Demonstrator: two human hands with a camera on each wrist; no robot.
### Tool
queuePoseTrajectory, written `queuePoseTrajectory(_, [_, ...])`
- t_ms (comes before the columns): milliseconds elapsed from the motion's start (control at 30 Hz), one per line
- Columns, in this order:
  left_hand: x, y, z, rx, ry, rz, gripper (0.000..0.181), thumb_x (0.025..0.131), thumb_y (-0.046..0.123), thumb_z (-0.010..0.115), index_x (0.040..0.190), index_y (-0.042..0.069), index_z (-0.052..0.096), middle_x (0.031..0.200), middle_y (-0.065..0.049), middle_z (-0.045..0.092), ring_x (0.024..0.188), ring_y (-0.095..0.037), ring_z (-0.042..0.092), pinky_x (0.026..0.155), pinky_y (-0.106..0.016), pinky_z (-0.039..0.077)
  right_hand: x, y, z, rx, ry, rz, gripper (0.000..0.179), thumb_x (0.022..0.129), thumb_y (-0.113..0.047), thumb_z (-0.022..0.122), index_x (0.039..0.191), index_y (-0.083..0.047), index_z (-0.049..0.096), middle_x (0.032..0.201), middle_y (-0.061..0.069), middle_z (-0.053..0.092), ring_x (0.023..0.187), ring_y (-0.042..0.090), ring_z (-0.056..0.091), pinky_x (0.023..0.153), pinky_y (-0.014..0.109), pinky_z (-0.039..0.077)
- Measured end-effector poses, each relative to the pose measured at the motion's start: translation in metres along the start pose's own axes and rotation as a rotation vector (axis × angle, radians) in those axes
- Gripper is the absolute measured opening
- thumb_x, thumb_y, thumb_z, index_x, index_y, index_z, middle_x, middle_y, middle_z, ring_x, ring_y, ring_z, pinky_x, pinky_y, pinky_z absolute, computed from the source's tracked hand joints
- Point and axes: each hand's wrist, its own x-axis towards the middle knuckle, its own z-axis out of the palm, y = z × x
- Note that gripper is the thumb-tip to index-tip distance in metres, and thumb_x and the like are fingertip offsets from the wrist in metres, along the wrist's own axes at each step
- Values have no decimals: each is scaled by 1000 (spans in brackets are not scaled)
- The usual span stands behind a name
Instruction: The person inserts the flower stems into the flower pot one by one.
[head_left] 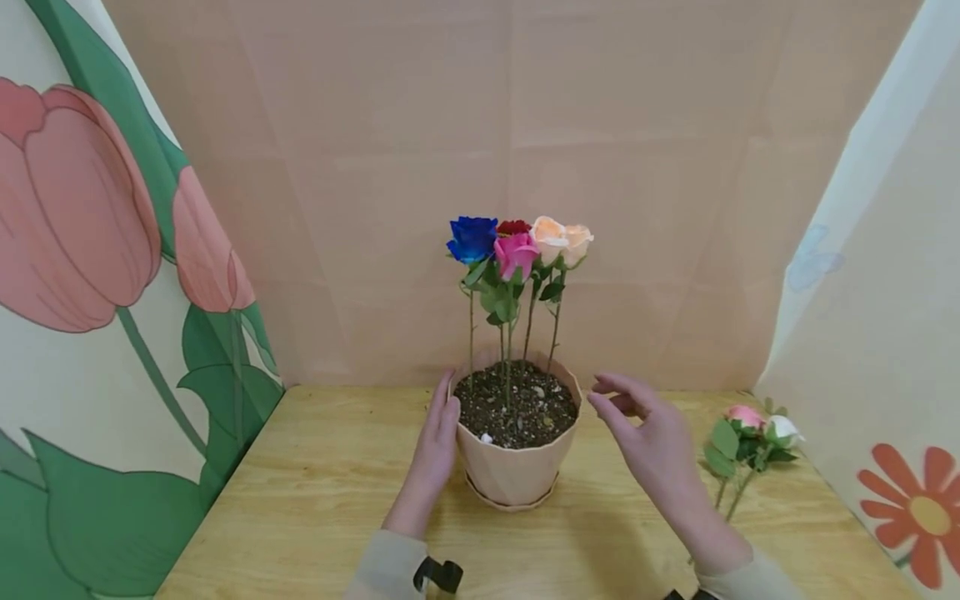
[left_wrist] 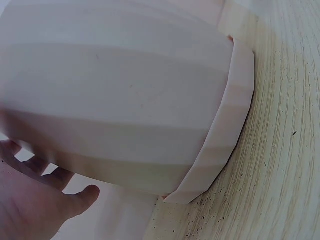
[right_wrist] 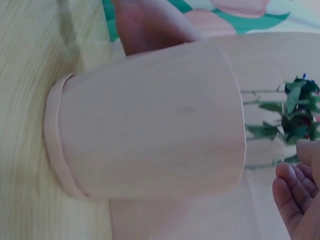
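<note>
A pale pink faceted flowerpot (head_left: 513, 471) stands upright on its saucer (head_left: 512, 505), filled with dark soil (head_left: 517, 408). Several roses rise from the soil: a blue rose (head_left: 473, 239), a magenta rose (head_left: 515, 255), a red one (head_left: 513, 227) partly hidden behind it, and peach roses (head_left: 551, 239). My left hand (head_left: 437, 442) rests against the pot's left side, its fingers along the wall near the rim. To the right of the rim hovers my right hand (head_left: 648, 442), fingers loosely bent and holding nothing. In the right wrist view its fingertips (right_wrist: 286, 172) are apart from the pot.
On the wooden table (head_left: 330, 475), a pink rose (head_left: 745, 417) and a white rose (head_left: 783, 429) lie to the right, beyond my right hand. A pinkish backdrop (head_left: 390, 183) closes off the back. Panels with printed flowers stand on both sides.
</note>
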Motion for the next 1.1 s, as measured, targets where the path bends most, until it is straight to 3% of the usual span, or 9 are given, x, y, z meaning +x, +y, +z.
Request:
queuePoseTrajectory(367, [0, 1, 0, 7, 0, -2, 57, 122, 45, 31, 178, 35, 21, 183, -3, 21, 167, -39, 17, 130, -72, 16, -18, 43, -43, -146, -21, 58, 27, 101, -12, 84, 128, -8, 81, 105, 4, 83, 81, -9, 68, 66, 9, 50])
queuePoseTrajectory(533, [1, 2, 0, 20, 0, -10, 57, 122, 46, 32, 177, 37, 22, 183, 2, 21, 167, -36, 18, 131, -70, 17, -22, 65, -58, -200, -56, 111, 27, 103, -19, 83, 127, -8, 81, 103, 6, 83, 80, -12, 67, 63, 10, 50])
queuePoseTrajectory(667, [1, 2, 0, 16, 0, -19, 57, 121, 48, 33, 177, 40, 21, 182, 6, 21, 167, -34, 18, 131, -69, 16, -25, 81, -68, -233, -71, 134, 26, 104, -20, 82, 126, -7, 81, 102, 9, 82, 78, -11, 67, 62, 10, 50])
queuePoseTrajectory(933, [1, 1, -1, 5, -4, -13, 57, 122, 46, 32, 177, 37, 21, 183, -1, 20, 167, -36, 17, 131, -70, 16, -33, 109, -83, -264, -113, 161, 28, 106, -23, 79, 127, -5, 79, 106, 12, 80, 77, -8, 69, 61, 13, 52])
queuePoseTrajectory(1100, [1, 1, -1, 0, -5, -13, 57, 122, 46, 32, 177, 38, 21, 182, 4, 22, 167, -34, 17, 131, -68, 16, -39, 130, -91, -332, -174, 198, 35, 107, -31, 78, 128, -3, 78, 110, 13, 81, 76, -8, 67, 58, 23, 51])
